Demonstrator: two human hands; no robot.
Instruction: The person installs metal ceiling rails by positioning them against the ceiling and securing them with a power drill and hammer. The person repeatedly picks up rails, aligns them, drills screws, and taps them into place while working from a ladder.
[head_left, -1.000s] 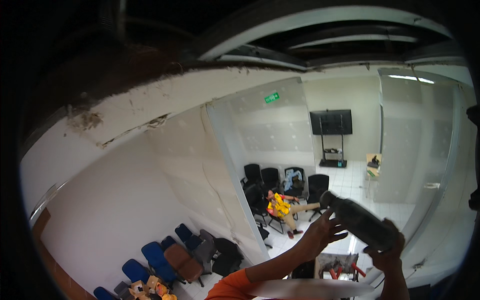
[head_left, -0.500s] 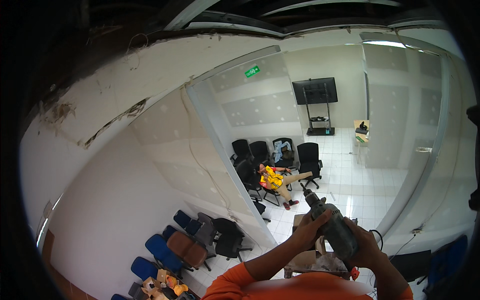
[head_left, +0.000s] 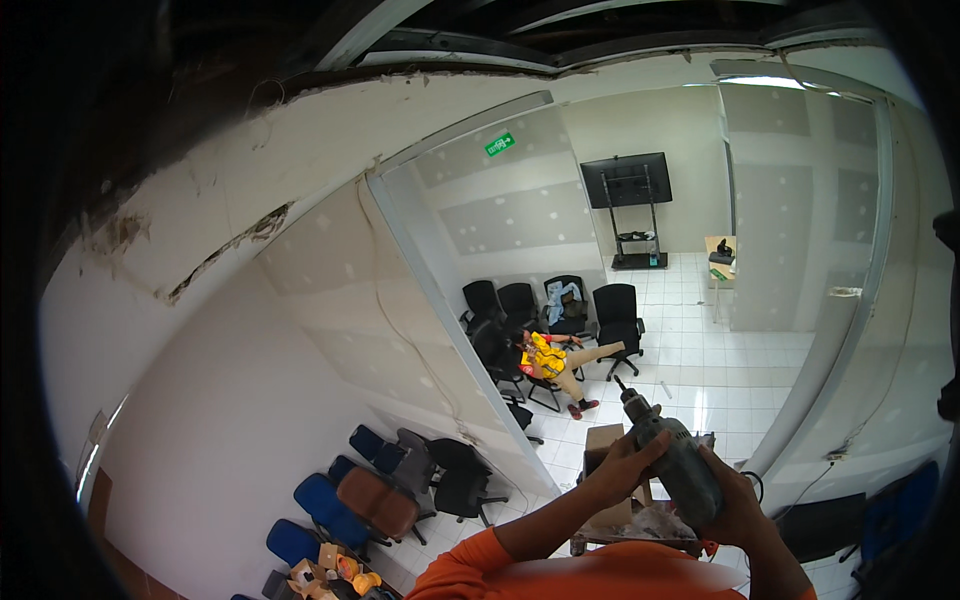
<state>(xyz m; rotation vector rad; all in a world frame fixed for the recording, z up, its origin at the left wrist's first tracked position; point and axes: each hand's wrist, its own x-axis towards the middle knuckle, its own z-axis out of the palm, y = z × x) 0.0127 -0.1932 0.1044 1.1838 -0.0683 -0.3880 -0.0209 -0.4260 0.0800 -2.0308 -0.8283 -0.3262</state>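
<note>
A grey-green power drill [head_left: 682,476] is held between my two hands, its chuck and dark bit tilted up and to the left. My left hand [head_left: 622,470] grips the drill's front part, the thumb lying across its body. My right hand [head_left: 735,508] wraps the rear end from the right side; most of its fingers are hidden behind the tool. The bit points into open air, touching nothing. Below and behind the drill is a cluttered small table with a cardboard box [head_left: 603,440] on it. A dark cord loops beside my right hand.
A person [head_left: 548,360] in a yellow vest sits among black chairs, one leg stretched out. Blue and brown chairs [head_left: 378,500] line the lower left, near boxes [head_left: 310,577]. A screen on a stand [head_left: 627,182] stands far back. Plasterboard walls [head_left: 800,200] and ceiling beams surround me.
The drill and both hands have moved slightly down and to the right in view. More of the cardboard box shows behind my left hand. My grip looks the same.
</note>
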